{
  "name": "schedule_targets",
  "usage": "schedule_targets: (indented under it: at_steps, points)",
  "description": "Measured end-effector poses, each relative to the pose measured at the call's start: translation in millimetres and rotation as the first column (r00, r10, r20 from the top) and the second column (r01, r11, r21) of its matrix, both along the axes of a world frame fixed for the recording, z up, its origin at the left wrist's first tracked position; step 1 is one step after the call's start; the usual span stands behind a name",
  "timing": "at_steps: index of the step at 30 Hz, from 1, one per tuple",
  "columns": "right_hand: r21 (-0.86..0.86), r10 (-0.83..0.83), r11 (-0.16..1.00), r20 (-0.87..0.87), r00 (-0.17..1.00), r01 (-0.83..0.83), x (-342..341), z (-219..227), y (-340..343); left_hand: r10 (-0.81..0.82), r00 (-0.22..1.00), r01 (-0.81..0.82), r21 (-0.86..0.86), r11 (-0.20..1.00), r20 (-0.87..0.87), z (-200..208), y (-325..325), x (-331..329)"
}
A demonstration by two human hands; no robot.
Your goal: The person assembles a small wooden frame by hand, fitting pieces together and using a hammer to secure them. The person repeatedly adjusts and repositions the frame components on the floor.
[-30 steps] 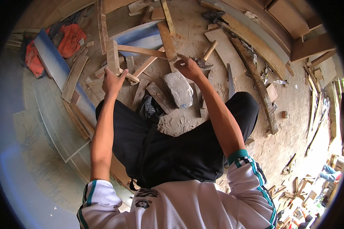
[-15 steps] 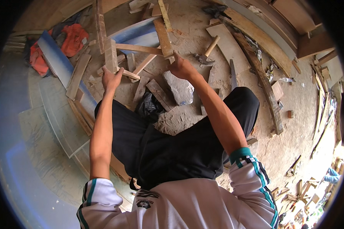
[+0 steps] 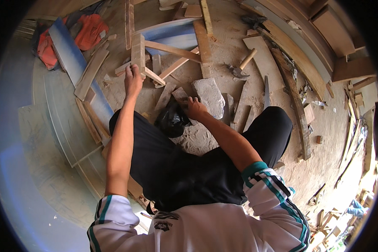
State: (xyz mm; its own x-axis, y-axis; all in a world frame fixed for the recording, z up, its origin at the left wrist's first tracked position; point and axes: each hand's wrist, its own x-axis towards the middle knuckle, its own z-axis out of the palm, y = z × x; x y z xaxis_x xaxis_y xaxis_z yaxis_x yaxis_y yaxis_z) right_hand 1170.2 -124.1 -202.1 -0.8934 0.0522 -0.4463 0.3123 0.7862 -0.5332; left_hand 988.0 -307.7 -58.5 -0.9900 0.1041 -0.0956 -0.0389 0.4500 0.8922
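Observation:
My left hand (image 3: 133, 80) is closed around the lower end of an upright wooden piece (image 3: 137, 52), part of a wooden frame with a crossbar (image 3: 172, 51) and a thin slat (image 3: 155, 77). The frame's far side meets a brown board (image 3: 202, 42). My right hand (image 3: 195, 110) is low, between a grey stone block (image 3: 209, 97) and a black plastic bag (image 3: 172, 119). Its fingers look bent and slightly apart, over a short wood offcut (image 3: 180, 95), and I see nothing held in them.
A hammer (image 3: 244, 64) with a wooden handle lies to the right, with a saw blade (image 3: 266, 92) nearer me. Long planks (image 3: 292, 101) line the right side. A blue-white board (image 3: 67, 46) and an orange cloth (image 3: 90, 31) lie at left, beside glass sheets (image 3: 59, 113).
My right hand has let go of the frame's right side and moved down towards me, beside the stone and bag. My left hand still grips the frame. The whole view has shifted slightly.

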Motion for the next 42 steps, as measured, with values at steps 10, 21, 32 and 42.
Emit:
schedule_targets:
  at_steps: [10,21,32,42]
  points:
    - [0.309,-0.003,0.951,0.1,0.995,-0.028,-13.3,3.8,-27.4,-0.054,0.938,-0.08,0.367,0.927,0.342,5.6,-10.3,4.1]
    - [0.055,0.346,0.927,0.253,0.904,-0.37,14.2,-5.3,9.9,-0.004,0.944,-0.146,0.427,0.893,0.33,2.1,-3.0,-10.3]
    - [-0.651,-0.681,0.528,0.057,0.73,0.544,-47.9,154.1,135.0,0.081,0.941,-0.203,0.357,0.912,0.327,5.4,-3.9,-3.3]
    - [-0.511,-0.601,0.702,-0.051,0.797,0.497,-58.9,128.7,118.1,0.064,0.926,-0.183,0.294,0.938,0.371,1.8,-3.8,2.1]
